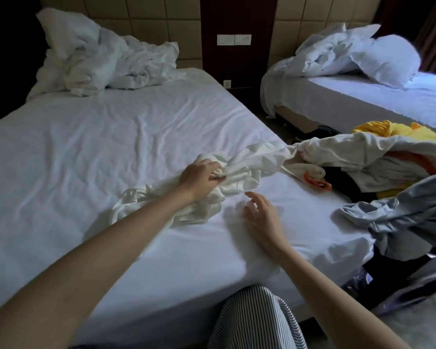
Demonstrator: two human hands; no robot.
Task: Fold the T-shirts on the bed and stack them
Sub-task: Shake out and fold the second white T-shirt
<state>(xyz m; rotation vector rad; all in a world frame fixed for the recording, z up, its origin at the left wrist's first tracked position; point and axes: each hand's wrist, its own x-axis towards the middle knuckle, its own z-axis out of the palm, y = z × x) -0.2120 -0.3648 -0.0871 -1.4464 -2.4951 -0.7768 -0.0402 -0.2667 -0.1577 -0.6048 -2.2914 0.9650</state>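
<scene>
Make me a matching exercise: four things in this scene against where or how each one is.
1 white T-shirt
2 right hand
3 pale blue garment
4 yellow garment

a at the far end of the clothes pile
b gripped by the left hand
c draped over the near right corner of the bed
d open, holding nothing

Pairs: 1-b, 2-d, 3-c, 4-a
</scene>
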